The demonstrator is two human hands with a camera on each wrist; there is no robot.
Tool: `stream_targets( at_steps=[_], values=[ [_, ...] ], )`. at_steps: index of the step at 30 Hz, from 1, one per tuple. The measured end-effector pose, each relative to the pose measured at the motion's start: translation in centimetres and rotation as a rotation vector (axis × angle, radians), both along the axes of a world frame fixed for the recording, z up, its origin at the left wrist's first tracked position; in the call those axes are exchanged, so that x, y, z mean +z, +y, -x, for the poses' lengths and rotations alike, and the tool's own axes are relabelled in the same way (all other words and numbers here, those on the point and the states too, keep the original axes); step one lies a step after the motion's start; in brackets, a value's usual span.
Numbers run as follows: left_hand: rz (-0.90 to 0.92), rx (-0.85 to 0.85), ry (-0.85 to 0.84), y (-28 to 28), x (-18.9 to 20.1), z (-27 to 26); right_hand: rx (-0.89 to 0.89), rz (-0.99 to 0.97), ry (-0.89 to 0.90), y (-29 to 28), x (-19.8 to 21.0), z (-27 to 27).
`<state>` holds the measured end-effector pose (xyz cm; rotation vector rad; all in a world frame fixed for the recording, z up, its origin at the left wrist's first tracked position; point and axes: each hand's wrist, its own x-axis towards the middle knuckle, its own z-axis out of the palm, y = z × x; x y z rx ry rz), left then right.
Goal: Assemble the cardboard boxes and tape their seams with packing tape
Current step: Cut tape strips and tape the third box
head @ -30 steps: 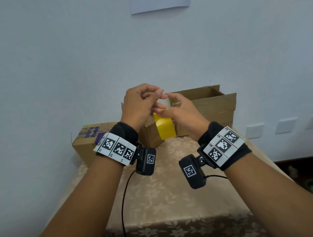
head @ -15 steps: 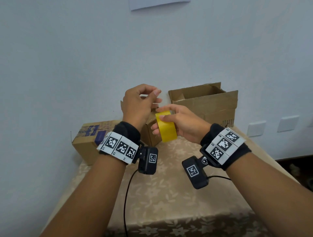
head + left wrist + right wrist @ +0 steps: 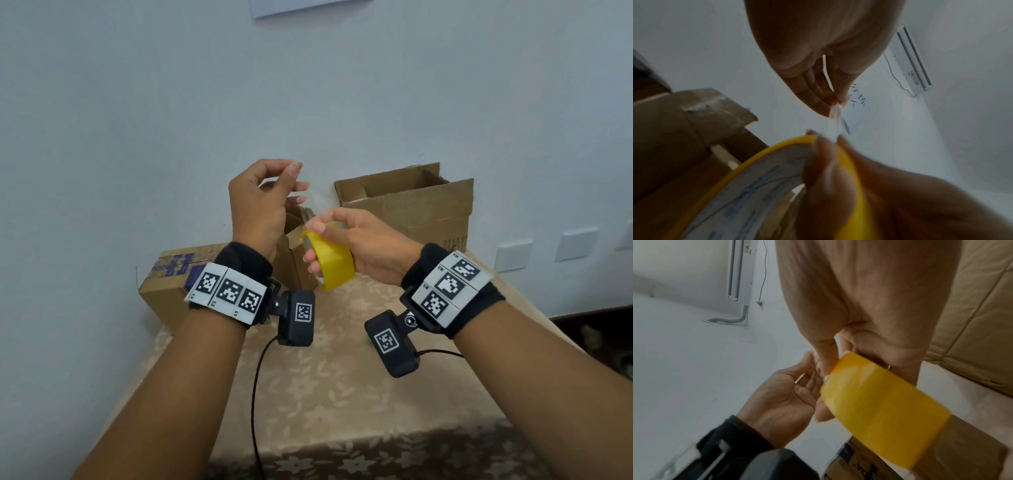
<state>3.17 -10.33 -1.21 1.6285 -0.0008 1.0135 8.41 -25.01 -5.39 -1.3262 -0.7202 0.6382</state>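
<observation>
My right hand grips a yellow roll of packing tape above the table, thumb on its rim. In the right wrist view the roll fills the middle. My left hand is raised just left of it and pinches the clear free end of the tape, which stretches from the roll up to the fingertips. A small cardboard box stands behind the hands, mostly hidden. An open cardboard box sits at the back right against the wall.
A closed box with a purple print lies at the table's back left. The table wears a beige flowered cloth, and a black cable hangs over it. Wall sockets are at the right.
My right hand has lowered and tilted the roll, while my left hand has lifted away from it, drawing a short length of clear tape off the roll.
</observation>
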Motion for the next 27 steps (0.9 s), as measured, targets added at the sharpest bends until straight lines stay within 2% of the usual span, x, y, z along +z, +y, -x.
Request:
stream_targets(
  at_steps=[3,13,22,27],
  values=[
    [0.02,0.021,0.036,0.8,-0.4,-0.2,0.085,0.004,0.023,0.1,-0.3,0.0],
    [0.024,0.05,0.011,1.1,-1.1,-0.5,0.201,-0.003,0.123,-0.3,-0.3,-0.7],
    [0.105,-0.006,0.043,-0.1,-1.8,-0.7,0.034,0.106,0.089,0.0,-0.3,-0.3],
    [0.122,-0.005,0.024,0.4,-2.0,-0.8,0.045,0.129,0.083,-0.3,0.0,0.0]
  ],
)
